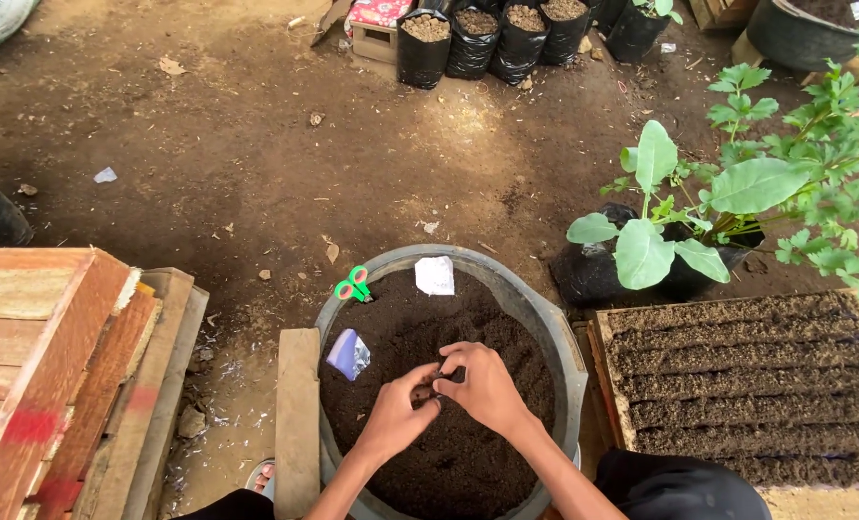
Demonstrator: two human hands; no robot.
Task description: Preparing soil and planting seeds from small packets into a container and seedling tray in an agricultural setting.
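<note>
Both hands were over a round grey tub (535, 313) filled with dark soil (468, 453), near its middle. Left hand (398, 412) and right hand (484, 385) were touching at the fingertips, pinched together on something small and dark between them; too small to tell what it was. So the left grip was closed in a pinch and the right grip likewise, contents unclear.

On the soil near the far rim lay a white paper packet (435, 275). At the left rim sat green-handled scissors (354, 285), and just inside the tub on the left lay a small bluish foil packet (348, 353). All three were well apart from the hands.

A wooden plank (297, 414) stood against the tub's left side. Further left were stacked wooden crates (44, 356). To the right was a wooden seed tray (737, 385) with soil in raised rows. Behind it was a leafy plant (660, 212) in a black bag. At the far end of the dirt floor stood a row of black grow bags (492, 43) filled with soil.
</note>
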